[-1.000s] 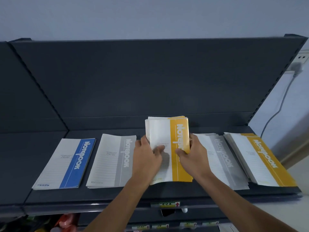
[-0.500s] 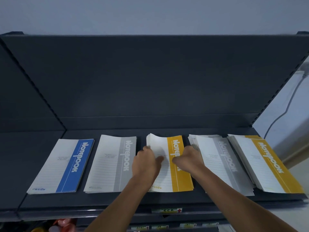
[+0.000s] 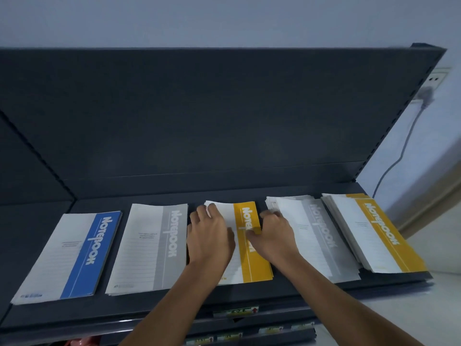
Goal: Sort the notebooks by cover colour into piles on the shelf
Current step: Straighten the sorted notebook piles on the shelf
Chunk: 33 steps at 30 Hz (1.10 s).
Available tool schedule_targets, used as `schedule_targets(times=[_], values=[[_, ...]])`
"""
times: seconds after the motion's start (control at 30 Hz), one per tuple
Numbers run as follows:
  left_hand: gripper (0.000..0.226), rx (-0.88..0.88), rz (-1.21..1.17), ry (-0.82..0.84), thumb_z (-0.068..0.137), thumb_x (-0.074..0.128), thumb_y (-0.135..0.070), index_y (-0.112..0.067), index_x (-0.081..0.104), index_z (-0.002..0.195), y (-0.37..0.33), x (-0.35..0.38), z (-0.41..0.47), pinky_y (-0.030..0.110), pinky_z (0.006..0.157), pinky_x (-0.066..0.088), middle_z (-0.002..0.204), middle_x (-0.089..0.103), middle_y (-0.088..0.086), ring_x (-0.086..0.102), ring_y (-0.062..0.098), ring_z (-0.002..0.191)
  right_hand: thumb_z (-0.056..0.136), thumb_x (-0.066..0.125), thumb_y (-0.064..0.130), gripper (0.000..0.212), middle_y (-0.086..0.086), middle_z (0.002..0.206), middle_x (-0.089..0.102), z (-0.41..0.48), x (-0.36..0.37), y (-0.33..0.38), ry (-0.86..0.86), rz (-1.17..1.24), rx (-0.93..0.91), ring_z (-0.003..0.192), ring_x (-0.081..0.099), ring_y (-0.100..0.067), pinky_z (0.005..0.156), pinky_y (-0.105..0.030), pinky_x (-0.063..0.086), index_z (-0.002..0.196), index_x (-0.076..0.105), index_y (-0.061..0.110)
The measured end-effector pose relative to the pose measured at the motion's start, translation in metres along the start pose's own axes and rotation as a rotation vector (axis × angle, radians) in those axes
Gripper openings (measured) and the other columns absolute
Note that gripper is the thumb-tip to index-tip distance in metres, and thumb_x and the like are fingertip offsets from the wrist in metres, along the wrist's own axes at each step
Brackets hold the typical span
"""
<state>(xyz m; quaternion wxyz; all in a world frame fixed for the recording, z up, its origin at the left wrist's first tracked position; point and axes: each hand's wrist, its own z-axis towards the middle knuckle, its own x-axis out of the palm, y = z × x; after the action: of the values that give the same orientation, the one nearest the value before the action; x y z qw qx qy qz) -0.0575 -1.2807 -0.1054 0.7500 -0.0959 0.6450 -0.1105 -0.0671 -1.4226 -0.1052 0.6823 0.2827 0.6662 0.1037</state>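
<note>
Hands, left [image 3: 209, 236] and right [image 3: 273, 233], press flat, fingers spread, on the middle yellow notebook pile [image 3: 252, 255] beneath them.

Dark grey shelf [image 3: 224, 299]; notebooks white with blue [image 3: 84, 253], grey [image 3: 167, 243] or yellow [image 3: 252, 255] bands

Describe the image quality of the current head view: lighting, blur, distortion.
Head view: dim, even light with a bluish cast and no glare on the covers; wide-angle distortion fans the shelf and its back panel outward; the right hand and grey pile under it look softly blurred, the left hand less so; the blue notebook prints crisp; the wall socket is soft.
</note>
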Motion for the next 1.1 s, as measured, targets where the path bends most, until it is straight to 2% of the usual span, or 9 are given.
schedule_targets(times=[0.1, 0.23, 0.33, 0.43, 0.57, 0.77, 0.87, 1.0, 1.1], values=[[0.057, 0.088, -0.195, 0.013, 0.095, 0.061, -0.036, -0.013, 0.039, 0.143, -0.023, -0.003, -0.007, 0.032, 0.098, 0.046, 0.141, 0.045, 0.007, 0.044, 0.025, 0.129, 0.088, 0.066, 0.032, 0.044, -0.006, 0.114, 0.059, -0.007, -0.022, -0.019, -0.095, 0.011, 0.007, 0.103, 0.058, -0.025, 0.071, -0.028, 0.038, 0.126, 0.059, 0.011], [0.049, 0.105, -0.449, 0.145, 0.094, 0.060, -0.031, -0.016, 0.044, 0.138, -0.068, 0.004, -0.018, 0.029, 0.088, 0.042, 0.135, 0.047, 0.004, 0.051, 0.024, 0.117, 0.090, 0.063, 0.029, 0.045, -0.008, 0.124, 0.060, -0.005, -0.056, -0.060, -0.173, 0.006, 0.065, 0.108, 0.060, -0.026, 0.077, -0.027, 0.038, 0.131, 0.057, 0.011], [0.052, 0.033, -0.519, 0.300, 0.094, 0.061, -0.033, -0.014, 0.041, 0.138, -0.102, 0.018, -0.018, 0.027, 0.086, 0.043, 0.134, 0.049, 0.006, 0.053, 0.023, 0.114, 0.090, 0.061, 0.030, 0.046, -0.010, 0.126, 0.058, 0.005, -0.075, -0.089, -0.141, -0.024, 0.125, 0.110, 0.058, -0.029, 0.080, -0.031, 0.042, 0.131, 0.055, 0.011], [0.052, -0.097, -0.507, 0.408, 0.094, 0.061, -0.033, -0.008, 0.040, 0.133, -0.129, 0.030, -0.014, 0.035, 0.093, 0.049, 0.129, 0.053, 0.011, 0.055, 0.027, 0.116, 0.091, 0.059, 0.031, 0.042, -0.013, 0.127, 0.054, 0.015, -0.082, -0.110, -0.004, -0.097, 0.124, 0.111, 0.054, -0.035, 0.080, -0.035, 0.041, 0.125, 0.050, 0.010], [0.047, -0.259, -0.518, 0.407, 0.087, 0.065, -0.031, -0.009, 0.038, 0.120, -0.150, 0.039, -0.005, 0.046, 0.094, 0.050, 0.121, 0.056, 0.011, 0.057, 0.030, 0.113, 0.092, 0.054, 0.031, 0.038, -0.015, 0.122, 0.051, 0.016, -0.080, -0.121, 0.114, -0.165, 0.012, 0.112, 0.049, -0.034, 0.091, -0.037, 0.040, 0.121, 0.045, 0.009], [0.072, -0.549, -0.535, 0.444, 0.074, 0.069, -0.028, -0.002, 0.037, 0.133, -0.166, 0.045, 0.011, 0.042, 0.087, 0.055, 0.118, 0.059, 0.012, 0.059, 0.032, 0.109, 0.095, 0.050, 0.033, 0.041, -0.015, 0.123, 0.049, 0.011, -0.082, -0.131, 0.188, -0.266, -0.105, 0.115, 0.045, -0.030, 0.103, -0.037, 0.040, 0.128, 0.044, 0.009], [0.051, -0.549, -0.562, 0.468, 0.072, 0.068, -0.028, -0.009, 0.056, 0.119, -0.165, 0.042, 0.017, 0.041, 0.087, 0.057, 0.105, 0.065, 0.006, 0.063, 0.027, 0.099, 0.095, 0.052, 0.029, 0.038, -0.013, 0.123, 0.047, 0.015, -0.086, -0.135, 0.197, -0.183, -0.086, 0.115, 0.045, -0.029, 0.100, -0.035, 0.043, 0.128, 0.044, 0.010], [0.048, -0.555, -0.609, 0.501, 0.078, 0.070, -0.030, -0.015, 0.054, 0.120, -0.167, 0.043, 0.021, 0.044, 0.090, 0.054, 0.116, 0.058, 0.008, 0.058, 0.028, 0.105, 0.094, 0.050, 0.027, 0.039, -0.012, 0.124, 0.046, 0.017, -0.088, -0.138, 0.209, -0.100, -0.054, 0.116, 0.045, -0.028, 0.098, -0.033, 0.043, 0.129, 0.043, 0.011], [0.045, -0.553, -0.737, 0.488, 0.087, 0.070, -0.027, -0.013, 0.049, 0.124, -0.162, 0.044, 0.017, 0.033, 0.073, 0.049, 0.108, 0.059, 0.002, 0.058, 0.018, 0.095, 0.093, 0.053, 0.026, 0.044, -0.011, 0.129, 0.047, 0.022, -0.091, -0.139, 0.198, -0.031, -0.032, 0.115, 0.046, -0.026, 0.092, -0.032, 0.041, 0.131, 0.038, 0.010]])
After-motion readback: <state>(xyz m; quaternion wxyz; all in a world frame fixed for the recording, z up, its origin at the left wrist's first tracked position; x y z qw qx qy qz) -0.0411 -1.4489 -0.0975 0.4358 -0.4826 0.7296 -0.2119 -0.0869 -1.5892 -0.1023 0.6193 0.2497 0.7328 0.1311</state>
